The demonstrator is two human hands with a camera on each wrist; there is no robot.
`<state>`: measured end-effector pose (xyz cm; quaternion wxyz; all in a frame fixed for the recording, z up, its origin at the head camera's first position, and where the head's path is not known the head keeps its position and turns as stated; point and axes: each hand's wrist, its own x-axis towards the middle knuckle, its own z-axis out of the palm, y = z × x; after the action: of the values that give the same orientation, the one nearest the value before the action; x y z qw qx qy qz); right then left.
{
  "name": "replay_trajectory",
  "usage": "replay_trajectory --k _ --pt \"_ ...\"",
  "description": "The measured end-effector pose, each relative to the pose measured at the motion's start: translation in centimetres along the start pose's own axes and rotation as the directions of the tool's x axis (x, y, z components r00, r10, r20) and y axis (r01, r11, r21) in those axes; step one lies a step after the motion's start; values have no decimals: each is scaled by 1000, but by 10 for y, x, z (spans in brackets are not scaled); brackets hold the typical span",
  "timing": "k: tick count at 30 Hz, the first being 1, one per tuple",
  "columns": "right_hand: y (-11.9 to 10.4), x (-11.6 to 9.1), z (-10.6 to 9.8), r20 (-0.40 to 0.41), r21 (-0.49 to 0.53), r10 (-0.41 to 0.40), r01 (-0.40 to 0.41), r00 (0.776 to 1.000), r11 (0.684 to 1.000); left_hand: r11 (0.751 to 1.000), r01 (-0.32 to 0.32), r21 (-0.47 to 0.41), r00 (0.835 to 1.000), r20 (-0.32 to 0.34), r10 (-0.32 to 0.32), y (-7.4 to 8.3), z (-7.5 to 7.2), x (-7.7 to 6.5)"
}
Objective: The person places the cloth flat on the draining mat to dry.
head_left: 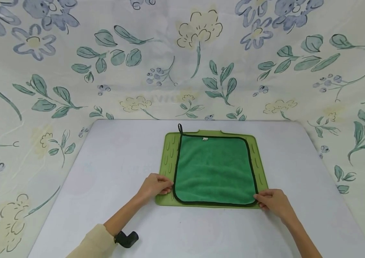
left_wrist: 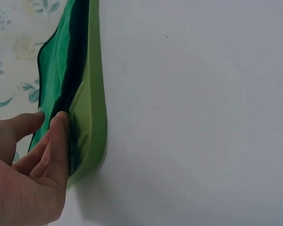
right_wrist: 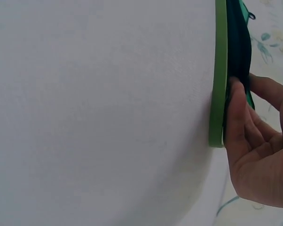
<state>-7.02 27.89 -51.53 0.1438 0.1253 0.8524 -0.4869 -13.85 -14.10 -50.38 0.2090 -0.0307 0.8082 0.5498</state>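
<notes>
A green cloth [head_left: 214, 168] with black edging, a black hanging loop and a small white tag lies spread over a lighter green board [head_left: 168, 150]. The board has raised side marks and rests on the white table. My left hand [head_left: 154, 186] pinches the cloth's left edge near its lower corner. At the lower right corner, my right hand [head_left: 274, 202] holds the edging between thumb and fingers. Seen from the left wrist, the cloth [left_wrist: 54, 66] rises slightly off the board [left_wrist: 97, 108]. The right wrist view shows the cloth's dark underside [right_wrist: 239, 47] beside the board's rim [right_wrist: 218, 94].
The white table [head_left: 121, 150] extends around the board on all sides. A floral-patterned sheet [head_left: 169, 82] hangs behind the table and shows along both sides. A black wrist device [head_left: 126, 239] sits at the left sleeve cuff.
</notes>
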Motion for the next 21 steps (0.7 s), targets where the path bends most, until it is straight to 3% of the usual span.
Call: replay_trajectory --k 3,7,12,15,21 --pt "-2 4 -3 -21 -33 -17 17 1000 999 999 -33 23 999 -27 33 1 -3 4" --pt "-9 9 -8 -56 -126 -101 93 993 988 993 -102 65 993 -59 106 5 -5 14" --pt "-22 23 -14 -120 -239 -258 224 959 945 987 -134 93 986 -89 142 16 -5 30" --pt "-29 37 -18 -140 -235 -315 277 939 932 987 -133 89 986 -87 141 23 -4 42" --pt "-40 71 -24 -155 -194 -357 326 921 925 978 -169 119 976 -115 182 37 -3 69"
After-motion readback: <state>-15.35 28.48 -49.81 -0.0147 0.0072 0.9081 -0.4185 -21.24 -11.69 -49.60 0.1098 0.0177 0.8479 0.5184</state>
